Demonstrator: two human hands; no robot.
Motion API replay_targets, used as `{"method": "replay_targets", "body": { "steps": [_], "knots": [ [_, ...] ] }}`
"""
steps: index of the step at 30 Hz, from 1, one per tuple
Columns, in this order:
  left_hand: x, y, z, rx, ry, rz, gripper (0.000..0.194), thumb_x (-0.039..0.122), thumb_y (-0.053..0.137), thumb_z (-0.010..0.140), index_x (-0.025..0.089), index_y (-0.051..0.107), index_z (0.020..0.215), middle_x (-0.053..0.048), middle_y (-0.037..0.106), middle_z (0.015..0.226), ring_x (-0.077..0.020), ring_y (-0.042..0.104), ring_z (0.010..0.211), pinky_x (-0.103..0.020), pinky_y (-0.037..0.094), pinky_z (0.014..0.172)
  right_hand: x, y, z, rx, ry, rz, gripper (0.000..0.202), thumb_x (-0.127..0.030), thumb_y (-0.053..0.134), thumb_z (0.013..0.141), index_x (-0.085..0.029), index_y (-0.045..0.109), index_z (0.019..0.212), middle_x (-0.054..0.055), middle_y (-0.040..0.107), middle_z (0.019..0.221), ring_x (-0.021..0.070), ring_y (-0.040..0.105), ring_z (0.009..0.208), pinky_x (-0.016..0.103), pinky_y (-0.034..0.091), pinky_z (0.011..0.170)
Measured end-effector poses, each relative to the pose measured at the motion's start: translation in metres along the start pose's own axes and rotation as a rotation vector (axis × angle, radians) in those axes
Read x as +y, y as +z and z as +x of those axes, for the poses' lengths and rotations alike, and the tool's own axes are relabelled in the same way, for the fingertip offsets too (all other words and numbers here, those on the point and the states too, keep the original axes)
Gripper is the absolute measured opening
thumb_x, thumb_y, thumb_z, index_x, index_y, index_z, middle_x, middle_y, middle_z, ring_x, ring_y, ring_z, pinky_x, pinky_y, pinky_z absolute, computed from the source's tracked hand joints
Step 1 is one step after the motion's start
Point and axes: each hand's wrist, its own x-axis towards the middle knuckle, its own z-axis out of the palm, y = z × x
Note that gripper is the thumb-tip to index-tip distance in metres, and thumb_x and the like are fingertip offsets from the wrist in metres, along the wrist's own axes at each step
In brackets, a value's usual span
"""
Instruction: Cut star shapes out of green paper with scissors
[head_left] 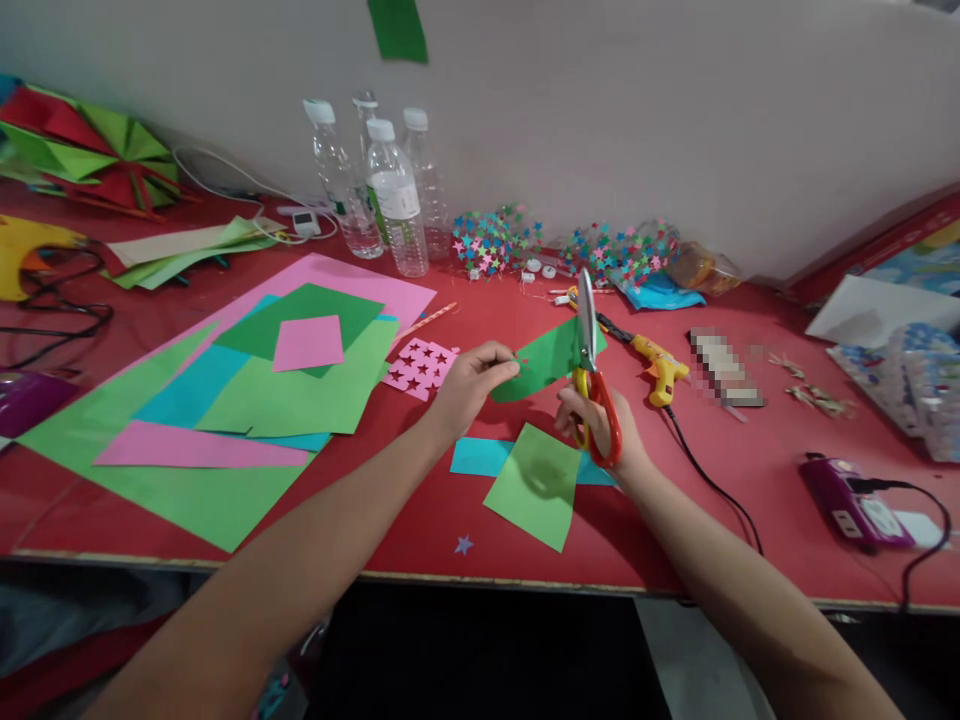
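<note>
My left hand (pixel 484 378) pinches the left end of a dark green paper piece (pixel 546 360), held above the red table (pixel 420 500). My right hand (pixel 600 425) has its fingers in the red and yellow handles of the scissors (pixel 589 330). The blades point up and lie at the right edge of the green paper. Below my hands a light green sheet (pixel 536 490) overlaps a blue strip (pixel 480 457). Left of my left hand is a pink paper with star-shaped holes (pixel 414 368). A small purple star (pixel 463 545) lies near the front edge.
Large coloured sheets (pixel 225 490) cover the table's left. Plastic bottles (pixel 397 205) and star-filled bags (pixel 495 240) stand along the wall. At right are a yellow glue gun (pixel 660 368) with its cable and a purple power socket (pixel 855 505). A paper pinwheel (pixel 112 150) is far left.
</note>
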Motion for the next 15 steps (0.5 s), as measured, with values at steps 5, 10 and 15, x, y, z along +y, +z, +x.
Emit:
{"method": "replay_targets", "body": {
  "steps": [5, 10, 15],
  "knots": [
    [-0.010, 0.010, -0.005, -0.137, -0.055, -0.043, 0.011, 0.022, 0.065, 0.073, 0.018, 0.058, 0.066, 0.004, 0.052, 0.068, -0.0103, 0.047, 0.069, -0.026, 0.037, 0.069, 0.003, -0.007, 0.009, 0.086, -0.057, 0.076, 0.023, -0.039, 0.063, 0.075, -0.021, 0.052, 0.069, -0.002, 0.058, 0.051, 0.0120, 0.052, 0.043, 0.025, 0.042, 0.045],
    [-0.006, 0.016, -0.004, -0.073, -0.155, -0.165, 0.016, 0.028, 0.067, 0.070, 0.018, 0.057, 0.064, 0.002, 0.056, 0.068, -0.0107, 0.049, 0.066, -0.026, 0.038, 0.066, 0.007, -0.013, 0.019, 0.151, 0.009, 0.133, 0.024, -0.039, 0.066, 0.073, -0.019, 0.054, 0.069, 0.000, 0.063, 0.054, 0.0117, 0.053, 0.042, 0.024, 0.041, 0.043],
    [-0.006, 0.023, -0.003, -0.077, -0.185, -0.058, 0.020, 0.032, 0.068, 0.070, 0.019, 0.055, 0.062, 0.003, 0.053, 0.063, -0.0111, 0.048, 0.063, -0.026, 0.039, 0.064, 0.014, -0.015, 0.021, 0.068, 0.018, 0.218, 0.031, -0.037, 0.064, 0.073, -0.019, 0.053, 0.051, -0.001, 0.052, 0.040, 0.0098, 0.043, 0.033, 0.024, 0.033, 0.035]
  ]
}}
